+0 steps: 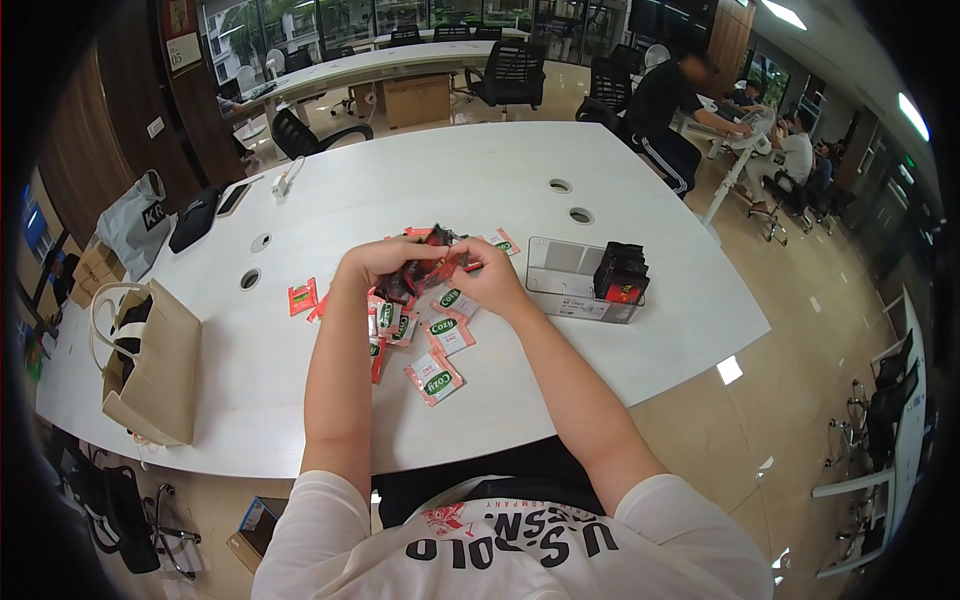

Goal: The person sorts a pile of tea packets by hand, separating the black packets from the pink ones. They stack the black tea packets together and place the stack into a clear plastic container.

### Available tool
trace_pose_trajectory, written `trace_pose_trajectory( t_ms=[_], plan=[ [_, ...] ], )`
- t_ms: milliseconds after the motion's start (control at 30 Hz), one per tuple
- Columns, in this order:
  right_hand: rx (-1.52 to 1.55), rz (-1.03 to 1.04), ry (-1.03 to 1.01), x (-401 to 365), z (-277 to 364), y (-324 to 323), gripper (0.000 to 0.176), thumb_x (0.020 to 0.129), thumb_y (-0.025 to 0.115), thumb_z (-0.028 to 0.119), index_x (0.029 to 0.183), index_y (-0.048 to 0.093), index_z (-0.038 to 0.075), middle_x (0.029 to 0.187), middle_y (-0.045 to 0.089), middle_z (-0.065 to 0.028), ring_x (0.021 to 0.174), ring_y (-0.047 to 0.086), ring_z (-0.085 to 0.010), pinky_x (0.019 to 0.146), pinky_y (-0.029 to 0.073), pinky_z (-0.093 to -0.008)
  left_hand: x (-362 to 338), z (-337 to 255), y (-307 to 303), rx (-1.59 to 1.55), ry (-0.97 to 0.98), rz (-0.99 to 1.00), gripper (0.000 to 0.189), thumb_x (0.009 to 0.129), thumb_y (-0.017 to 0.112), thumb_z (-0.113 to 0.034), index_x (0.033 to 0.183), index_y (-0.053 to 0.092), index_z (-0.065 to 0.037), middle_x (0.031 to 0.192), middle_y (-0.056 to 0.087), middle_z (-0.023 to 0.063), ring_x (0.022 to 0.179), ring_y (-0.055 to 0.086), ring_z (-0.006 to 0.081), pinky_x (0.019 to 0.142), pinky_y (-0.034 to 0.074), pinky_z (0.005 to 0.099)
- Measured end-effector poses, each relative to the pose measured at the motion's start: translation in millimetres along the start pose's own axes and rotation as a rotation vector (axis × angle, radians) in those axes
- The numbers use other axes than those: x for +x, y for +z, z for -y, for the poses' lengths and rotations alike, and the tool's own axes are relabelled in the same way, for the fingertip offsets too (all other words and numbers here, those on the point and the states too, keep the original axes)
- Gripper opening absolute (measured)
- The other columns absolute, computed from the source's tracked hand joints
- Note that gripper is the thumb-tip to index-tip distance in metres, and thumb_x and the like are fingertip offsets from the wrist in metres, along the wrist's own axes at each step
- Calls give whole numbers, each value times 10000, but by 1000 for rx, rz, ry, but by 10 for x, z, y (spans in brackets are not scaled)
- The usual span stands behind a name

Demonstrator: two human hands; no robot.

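Both my hands are together over a heap of small packets on the white table. My left hand is closed around several dark red and black sachets, which stick out between the two hands. With its fingers pinched, my right hand grips the right side of that same bunch. Red and white "Cozy" sachets lie scattered below and around my hands, some overlapping. To the right stands a clear plastic organizer box, with a stack of black and red sachets upright in its right compartment.
A cream tote bag stands at the table's left edge. Behind it are a grey bag, a black pouch and a phone. A white adapter lies farther back. A person in black is beyond the table's right corner.
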State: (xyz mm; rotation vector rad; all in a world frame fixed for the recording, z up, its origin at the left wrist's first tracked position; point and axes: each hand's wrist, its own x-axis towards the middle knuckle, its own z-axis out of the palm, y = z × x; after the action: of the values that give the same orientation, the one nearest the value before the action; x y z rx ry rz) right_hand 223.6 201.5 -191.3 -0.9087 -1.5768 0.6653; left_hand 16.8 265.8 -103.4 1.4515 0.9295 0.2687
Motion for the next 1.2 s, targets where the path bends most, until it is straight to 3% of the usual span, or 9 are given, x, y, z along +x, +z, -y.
trace_pose_trajectory(
  t_ms=[167,267,367,467,667,867,967,1067,1200],
  plan=[
    [184,-67,132,-12,103,10,252,953,691,3,1198,633,14,1060,681,-76,963,673,-142,809,607,-299,130,75,122,39,138,59,457,931,763,-383,1231,694,-46,1091,734,55,921,686,111,815,568,250],
    [74,-257,-92,28,5,103,254,968,716,39,1206,630,19,1152,642,-95,1008,647,-128,804,607,-305,105,133,37,-61,130,43,440,896,751,-318,1238,704,-44,1063,746,64,863,690,117,772,577,259],
    [-18,-315,38,21,-144,83,367,918,780,123,1239,628,31,1258,656,-144,1148,648,-243,900,573,-411,80,147,-87,-215,90,1,461,870,707,-264,1272,706,-38,1016,755,69,817,704,133,738,591,278],
    [-620,-106,-5,-57,-353,-12,423,906,766,141,1294,625,49,1352,624,-158,1280,585,-313,1077,486,-481,-82,81,-152,-474,179,-68,517,883,642,-248,1339,680,-7,1011,763,97,831,735,174,749,611,302],
    [-840,-28,20,-130,-555,87,503,908,748,226,1377,631,88,1309,633,-90,1365,514,-310,1221,314,-553,22,205,-449,-589,324,-110,443,929,610,-266,1258,666,24,977,756,150,798,741,234,763,628,342],
    [-903,41,102,-104,-405,116,238,920,724,195,1141,770,119,1152,654,-49,1209,585,-257,1193,343,-536,-4,167,-403,-487,244,-117,520,939,575,-265,1375,632,12,1018,741,128,830,733,212,778,621,335],
    [-929,11,80,-70,-402,129,162,953,700,194,1065,789,117,1134,671,-57,1283,580,-304,1160,368,-525,76,208,-465,-462,197,-128,525,939,579,-273,1379,630,10,1025,741,124,826,734,207,778,620,328],
    [-906,22,96,-84,-342,115,210,944,703,214,1108,770,101,1175,655,-60,1225,578,-273,1145,380,-493,40,183,-393,-497,234,-155,334,937,636,-313,1094,717,-29,881,764,95,683,725,191,631,615,319],
    [-922,-22,22,-130,-411,104,381,940,733,309,1252,733,92,1293,635,-121,1412,481,-327,1177,356,-516,18,181,-415,-477,226,-178,335,937,638,-309,1098,711,-25,901,760,97,705,729,189,652,622,322]
  ],
)
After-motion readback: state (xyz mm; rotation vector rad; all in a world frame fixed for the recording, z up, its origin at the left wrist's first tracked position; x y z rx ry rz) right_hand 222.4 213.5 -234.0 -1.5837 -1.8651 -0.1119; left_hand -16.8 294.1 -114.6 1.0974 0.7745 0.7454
